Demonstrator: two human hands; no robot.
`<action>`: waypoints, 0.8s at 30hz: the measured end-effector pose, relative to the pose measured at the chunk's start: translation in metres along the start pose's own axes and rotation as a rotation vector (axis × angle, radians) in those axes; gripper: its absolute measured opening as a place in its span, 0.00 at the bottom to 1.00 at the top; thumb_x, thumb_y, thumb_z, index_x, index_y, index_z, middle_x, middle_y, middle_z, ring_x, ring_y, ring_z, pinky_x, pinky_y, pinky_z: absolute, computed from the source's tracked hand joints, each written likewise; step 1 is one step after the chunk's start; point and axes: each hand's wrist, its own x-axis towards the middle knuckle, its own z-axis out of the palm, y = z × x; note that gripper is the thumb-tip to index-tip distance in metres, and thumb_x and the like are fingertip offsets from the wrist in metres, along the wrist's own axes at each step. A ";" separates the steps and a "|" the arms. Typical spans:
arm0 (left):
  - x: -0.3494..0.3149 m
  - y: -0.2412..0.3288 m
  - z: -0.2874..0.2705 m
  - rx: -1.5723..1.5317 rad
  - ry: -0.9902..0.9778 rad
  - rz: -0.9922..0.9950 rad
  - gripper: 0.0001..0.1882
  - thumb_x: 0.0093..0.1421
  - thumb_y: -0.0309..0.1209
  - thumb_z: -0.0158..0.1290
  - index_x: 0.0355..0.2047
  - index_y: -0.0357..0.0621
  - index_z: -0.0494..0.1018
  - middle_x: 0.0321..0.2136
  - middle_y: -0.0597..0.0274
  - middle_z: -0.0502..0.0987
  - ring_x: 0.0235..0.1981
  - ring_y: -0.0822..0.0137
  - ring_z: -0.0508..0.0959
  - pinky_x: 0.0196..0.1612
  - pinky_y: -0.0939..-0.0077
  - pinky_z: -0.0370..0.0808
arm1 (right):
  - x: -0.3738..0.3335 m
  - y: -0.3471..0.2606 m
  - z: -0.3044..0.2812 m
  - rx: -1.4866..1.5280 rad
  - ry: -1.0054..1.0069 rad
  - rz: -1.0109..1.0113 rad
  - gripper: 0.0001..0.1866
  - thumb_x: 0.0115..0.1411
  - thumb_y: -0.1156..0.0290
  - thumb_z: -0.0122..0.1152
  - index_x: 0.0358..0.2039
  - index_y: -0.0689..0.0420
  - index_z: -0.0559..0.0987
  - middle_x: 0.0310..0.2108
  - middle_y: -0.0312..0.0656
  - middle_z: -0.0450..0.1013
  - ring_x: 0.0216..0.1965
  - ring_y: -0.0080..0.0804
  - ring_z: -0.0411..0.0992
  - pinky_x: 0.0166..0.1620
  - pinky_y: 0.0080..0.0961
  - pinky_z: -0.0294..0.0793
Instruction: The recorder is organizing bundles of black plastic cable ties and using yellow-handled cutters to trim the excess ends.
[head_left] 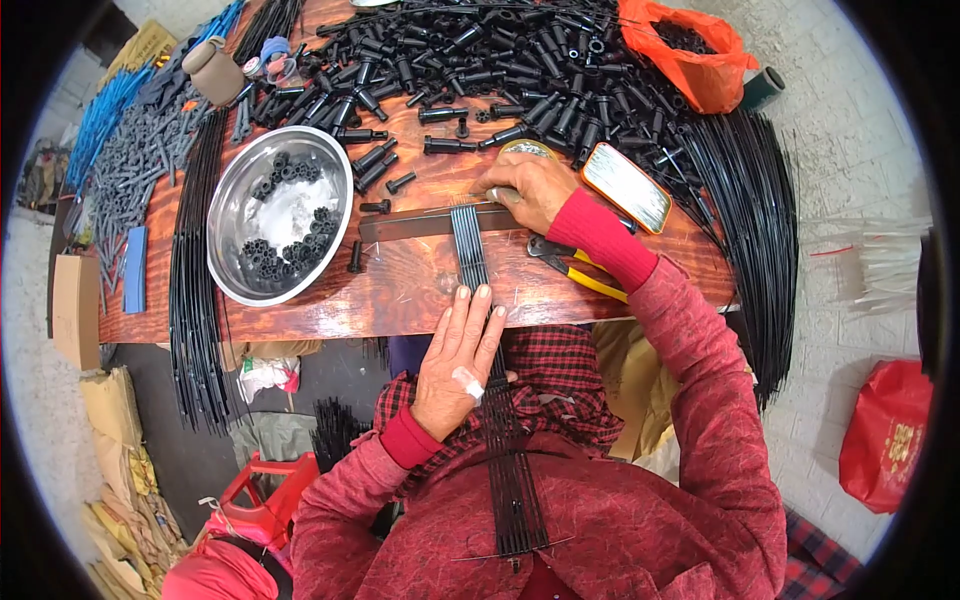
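A flat row of thin dark rods (468,245) runs from the table over its front edge toward my chest. My left hand (455,365) lies on the row with fingers stretched out, a white patch on its back. At the rods' far ends, my right hand (535,190) is closed, its fingertips beside a thin wire crossing the tips; what they pinch is too small to make out. Under the far ends lies a dark flat bar (415,225). Pliers with yellow handles (590,280) rest by my right wrist.
A steel bowl (217,235) holds black ribbed pieces and white powder. Black tubular parts (500,60) are heaped at the back, near an orange bag (720,70). Long black rods (765,230) hang off the right edge, others (195,300) off the left. A white-topped tin (627,188) lies right.
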 end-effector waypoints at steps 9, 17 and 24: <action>0.000 0.001 -0.001 -0.017 0.011 -0.004 0.43 0.54 0.52 0.56 0.64 0.40 0.60 0.67 0.44 0.56 0.68 0.43 0.56 0.66 0.53 0.59 | 0.003 0.000 0.004 -0.055 0.036 -0.033 0.08 0.55 0.76 0.61 0.36 0.54 0.81 0.35 0.40 0.75 0.42 0.41 0.74 0.46 0.35 0.72; 0.000 0.000 0.000 -0.019 0.013 -0.009 0.43 0.54 0.52 0.57 0.64 0.39 0.61 0.67 0.43 0.56 0.68 0.43 0.56 0.66 0.53 0.59 | 0.001 -0.009 0.003 -0.165 0.060 -0.052 0.06 0.56 0.76 0.60 0.35 0.54 0.80 0.34 0.40 0.75 0.41 0.42 0.73 0.44 0.37 0.71; 0.002 0.002 -0.002 -0.080 0.018 -0.022 0.45 0.52 0.52 0.59 0.64 0.40 0.60 0.67 0.43 0.56 0.68 0.43 0.56 0.66 0.53 0.59 | 0.001 0.000 0.009 -0.157 0.091 -0.075 0.07 0.55 0.76 0.60 0.35 0.53 0.79 0.34 0.39 0.74 0.42 0.42 0.72 0.44 0.38 0.71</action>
